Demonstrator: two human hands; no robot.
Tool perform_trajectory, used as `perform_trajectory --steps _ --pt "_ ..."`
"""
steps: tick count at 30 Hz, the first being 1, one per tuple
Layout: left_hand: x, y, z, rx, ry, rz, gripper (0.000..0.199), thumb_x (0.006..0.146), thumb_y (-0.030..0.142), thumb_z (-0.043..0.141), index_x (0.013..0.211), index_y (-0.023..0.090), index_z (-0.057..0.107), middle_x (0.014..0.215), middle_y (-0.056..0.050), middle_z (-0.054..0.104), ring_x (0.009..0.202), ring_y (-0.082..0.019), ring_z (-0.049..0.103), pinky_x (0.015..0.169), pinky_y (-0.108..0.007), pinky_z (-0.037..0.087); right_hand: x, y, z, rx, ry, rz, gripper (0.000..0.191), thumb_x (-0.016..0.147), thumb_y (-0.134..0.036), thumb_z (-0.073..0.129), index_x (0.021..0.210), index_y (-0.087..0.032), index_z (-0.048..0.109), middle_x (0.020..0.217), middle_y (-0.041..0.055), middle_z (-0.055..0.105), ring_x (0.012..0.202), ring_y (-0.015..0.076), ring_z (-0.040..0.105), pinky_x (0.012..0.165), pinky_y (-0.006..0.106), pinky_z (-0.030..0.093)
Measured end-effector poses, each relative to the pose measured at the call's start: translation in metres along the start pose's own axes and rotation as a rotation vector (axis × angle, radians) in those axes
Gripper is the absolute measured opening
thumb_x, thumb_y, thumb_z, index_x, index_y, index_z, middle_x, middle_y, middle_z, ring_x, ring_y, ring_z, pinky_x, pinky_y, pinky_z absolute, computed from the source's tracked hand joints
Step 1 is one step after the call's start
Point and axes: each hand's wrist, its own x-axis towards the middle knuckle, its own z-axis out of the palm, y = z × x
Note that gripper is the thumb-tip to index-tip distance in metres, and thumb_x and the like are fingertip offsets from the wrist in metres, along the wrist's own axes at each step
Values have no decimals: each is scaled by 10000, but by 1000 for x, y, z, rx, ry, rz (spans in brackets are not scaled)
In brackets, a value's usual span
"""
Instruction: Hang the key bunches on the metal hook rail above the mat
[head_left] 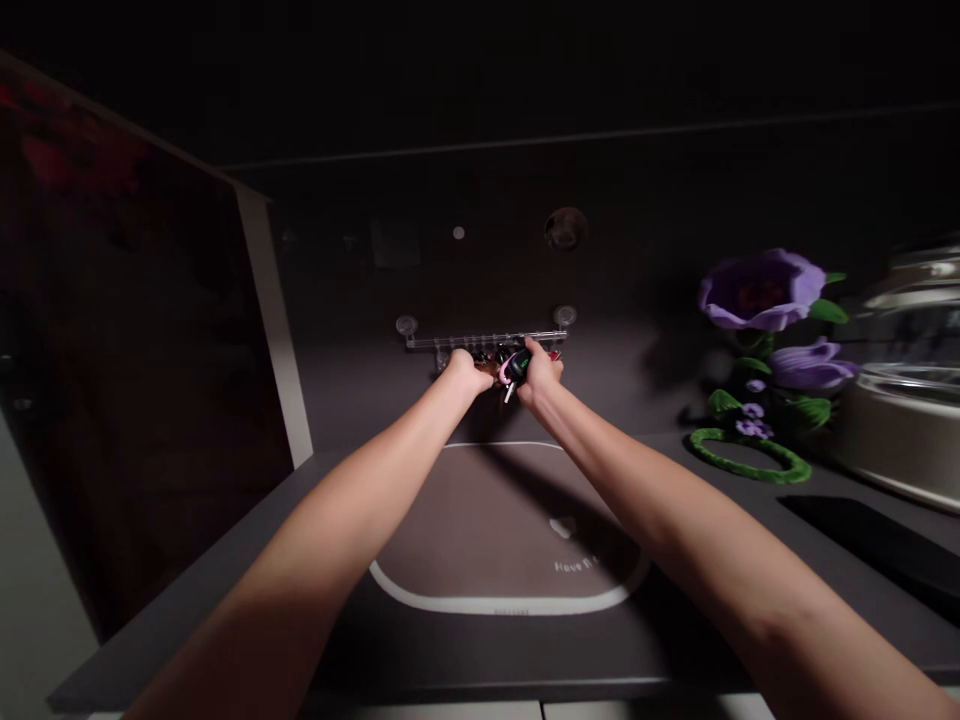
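Both my arms reach forward to a clear hook rail [487, 340] fixed to the dark back wall by two round suction cups. Just below the rail, my right hand [543, 374] is closed around a bunch of keys [514, 368] with a black fob, a pink loop and a metal key hanging down. Something red shows at that hand's far side. My left hand [463, 372] is beside it, its fingers closed at a small brown item [486, 370] whose kind I cannot make out. The hands partly cover the hooks and whatever hangs there.
Below lies a brown mat [480, 520] with a white border on the dark counter [420, 650]. At the right stand purple knitted-looking flowers [765, 290] with a green ring base, a large metal-and-glass pot [900, 410] and a flat black object [877, 545]. A dark panel [150, 350] borders the left.
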Motion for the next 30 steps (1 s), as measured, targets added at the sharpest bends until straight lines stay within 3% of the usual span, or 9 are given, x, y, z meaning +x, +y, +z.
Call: perform_trajectory --steps 3,9,14,19,23,27,30 --pt "-2 6 9 -74 62 -47 414 872 199 177 1047 123 544 803 -106 610 665 -199 596 615 -352 508 0 -9 8 -5 7 -26 348 647 -384 608 882 -241 395 791 -7 597 765 160 618 579 277 527" --pt "-15 24 23 -87 33 0 466 884 280 134 1093 112 516 908 -135 607 758 -221 613 634 -356 513 -17 -26 26 -39 -1 -11 327 639 -389 616 853 -227 430 813 13 619 788 168 622 597 271 531" --pt "-26 29 16 -42 43 70 442 897 319 131 1039 137 508 832 -104 602 707 -206 593 616 -344 507 -37 -31 26 92 -95 29 301 617 -323 664 793 -213 445 720 -27 602 703 135 612 617 253 529" --pt "-48 12 -17 4 11 6 345 901 310 208 890 147 512 733 -68 587 609 -171 567 578 -310 494 -67 -26 -6 70 -311 138 263 636 -244 670 782 -206 455 639 -38 581 614 123 589 576 255 519" --pt "-68 -5 -47 82 94 -105 252 895 301 282 751 164 437 603 -28 524 521 -146 537 547 -301 483 -84 -16 -41 -96 -406 251 303 612 -221 703 779 -207 450 614 -39 554 552 117 557 524 262 500" --pt "-81 -10 -67 250 65 -141 192 879 233 342 711 165 404 612 -28 546 553 -157 575 580 -344 500 -85 -7 -72 -329 -501 171 329 596 -260 720 841 -203 508 666 -41 557 590 99 540 547 235 480" --pt "-85 -8 -78 392 23 -95 108 856 189 405 760 155 442 654 -30 568 593 -153 595 627 -363 508 -81 -10 -90 -502 -572 49 361 563 -241 735 879 -192 566 712 -43 567 634 85 518 596 216 465"
